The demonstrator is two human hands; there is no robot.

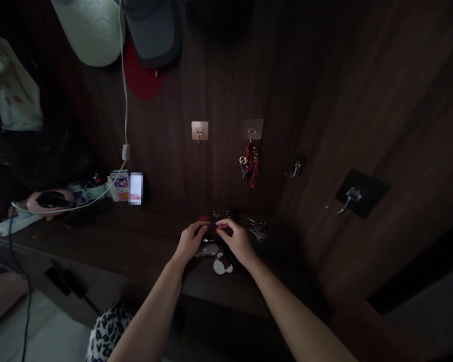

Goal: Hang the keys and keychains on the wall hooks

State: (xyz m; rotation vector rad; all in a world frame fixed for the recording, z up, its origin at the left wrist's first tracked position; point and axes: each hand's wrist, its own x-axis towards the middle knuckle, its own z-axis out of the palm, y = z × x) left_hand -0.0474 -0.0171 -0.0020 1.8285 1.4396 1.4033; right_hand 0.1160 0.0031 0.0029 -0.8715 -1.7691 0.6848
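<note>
Both hands are close together over a cluster of small things on a dark wooden ledge (154,229). My left hand (191,242) has its fingers curled in beside something red (204,218); what they grip is hidden. My right hand (238,240) pinches thumb to fingers at a small dark blue thing, too dim to name. Beneath the hands lie a shiny silver-grey object (207,250) and a white, rounded charm (222,265) with a dark patch. A bunch of keys (258,231) rests right of my right hand.
On the back panel, keys with red cords (252,163) hang from a hook; a bare hook (199,133) is to their left. Caps (151,35) hang above. A lit phone (136,188) leans by small boxes (120,185). A white cable (125,95) runs down to a power strip (17,223).
</note>
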